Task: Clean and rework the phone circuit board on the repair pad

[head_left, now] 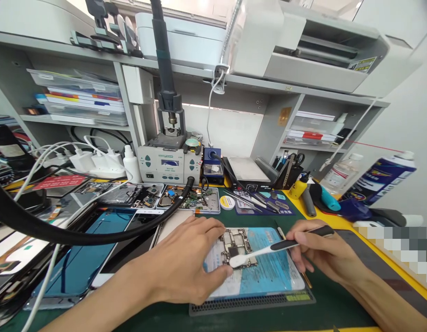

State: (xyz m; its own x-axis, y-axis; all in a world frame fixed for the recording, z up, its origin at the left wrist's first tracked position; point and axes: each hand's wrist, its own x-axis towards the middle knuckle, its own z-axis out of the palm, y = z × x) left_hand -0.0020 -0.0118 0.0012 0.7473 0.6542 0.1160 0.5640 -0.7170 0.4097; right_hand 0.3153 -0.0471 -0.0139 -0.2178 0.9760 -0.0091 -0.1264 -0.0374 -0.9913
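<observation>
My right hand (313, 246) is closed around the black grip of a toothbrush (260, 250). Its white head lies on the lower left part of a phone circuit board (239, 246). My left hand (189, 258) reaches in from the left and grips the board's left edge, index finger near the top corner and thumb near the bottom corner. Beneath the board is a flat blue-and-white wrapped pad (268, 272), which rests on a dark grey perforated mat (251, 305). The bristles are hidden under the brush head.
A black hose (130, 236) arcs across the left side over several phones and a blue phone panel (85, 258). Behind stand a hot-air station (170, 163) and opened phone frames (189, 198). Tweezers lie on a purple mat (261, 203); a spray can (379, 180) stands right.
</observation>
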